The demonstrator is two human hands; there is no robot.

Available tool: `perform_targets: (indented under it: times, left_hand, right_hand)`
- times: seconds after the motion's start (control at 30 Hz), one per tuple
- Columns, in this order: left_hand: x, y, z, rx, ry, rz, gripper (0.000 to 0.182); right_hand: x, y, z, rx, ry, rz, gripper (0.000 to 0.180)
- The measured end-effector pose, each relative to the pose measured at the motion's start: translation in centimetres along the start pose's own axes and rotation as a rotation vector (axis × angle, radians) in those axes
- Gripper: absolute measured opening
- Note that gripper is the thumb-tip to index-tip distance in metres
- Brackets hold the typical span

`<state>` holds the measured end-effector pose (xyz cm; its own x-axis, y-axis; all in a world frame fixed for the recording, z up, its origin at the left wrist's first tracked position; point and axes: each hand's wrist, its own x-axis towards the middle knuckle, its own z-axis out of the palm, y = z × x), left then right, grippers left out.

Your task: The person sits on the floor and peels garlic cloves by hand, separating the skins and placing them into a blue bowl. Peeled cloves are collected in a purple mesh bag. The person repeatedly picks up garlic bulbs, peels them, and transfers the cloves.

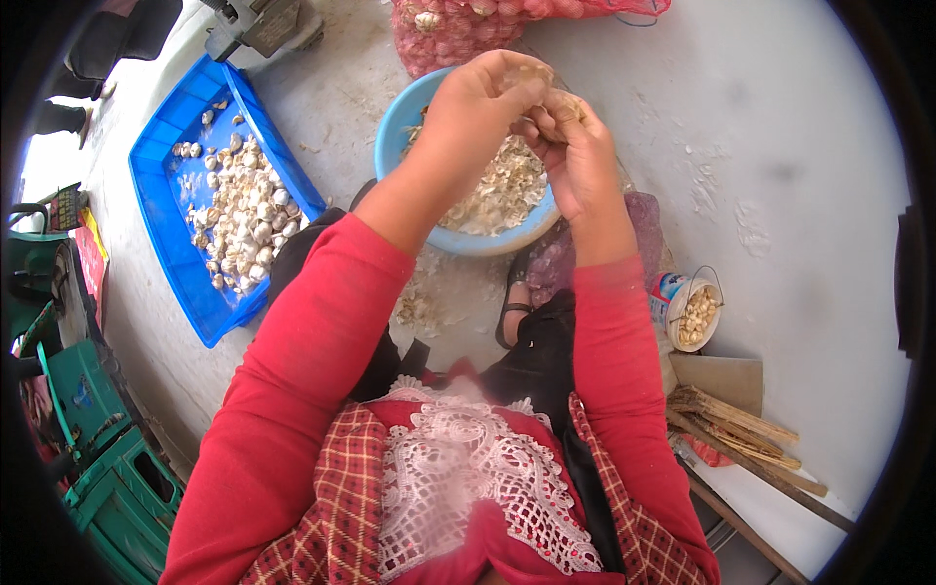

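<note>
My left hand [482, 99] and my right hand [581, 153] meet above the far right side of a light blue basin [391, 139]. Papery garlic skin [532, 74] shows between my left thumb and fingers. In my right fingers is a pale piece of garlic [574, 108], mostly hidden by the fingers. Loose garlic skins [504, 190] fill the basin beneath both hands. To the left, a blue plastic crate [157, 219] holds many garlic bulbs [252, 212], bunched towards its near right side.
Red mesh sacks of garlic [468, 33] lie beyond the basin. A purple mesh sack [552, 267] rests near my sandalled foot. On the right stands a small bucket [669, 311] of peeled cloves, near wooden sticks [738, 424]. Green plastic chairs [110, 468] are at left.
</note>
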<state>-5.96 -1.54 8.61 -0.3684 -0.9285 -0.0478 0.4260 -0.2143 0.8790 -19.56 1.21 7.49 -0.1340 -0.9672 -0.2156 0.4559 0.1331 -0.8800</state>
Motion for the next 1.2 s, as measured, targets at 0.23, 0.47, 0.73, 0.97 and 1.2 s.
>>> perform_targets:
  times: [0.23,0.47,0.73,0.97,1.2]
  left_hand:
    - [0.0,0.2,-0.4,-0.106,0.066,-0.079,0.019]
    - [0.0,0.4,-0.5,-0.101,0.014,-0.039,0.019]
    - [0.2,0.4,-0.7,-0.055,0.081,-0.019,0.019]
    - [0.3,0.0,-1.1,-0.035,0.165,-0.016,0.022]
    - [0.2,0.0,-1.0,-0.059,0.142,-0.013,0.025]
  right_hand:
    - [0.4,0.1,-0.2,-0.081,-0.015,0.021,0.025]
    - [0.7,0.5,-0.2,-0.180,0.020,0.021,0.023]
    - [1.0,0.6,-0.5,-0.065,0.070,0.000,0.019]
    - [0.7,0.2,0.1,-0.024,0.025,0.014,0.022]
    - [0.6,0.3,-0.2,-0.172,-0.072,-0.021,0.024]
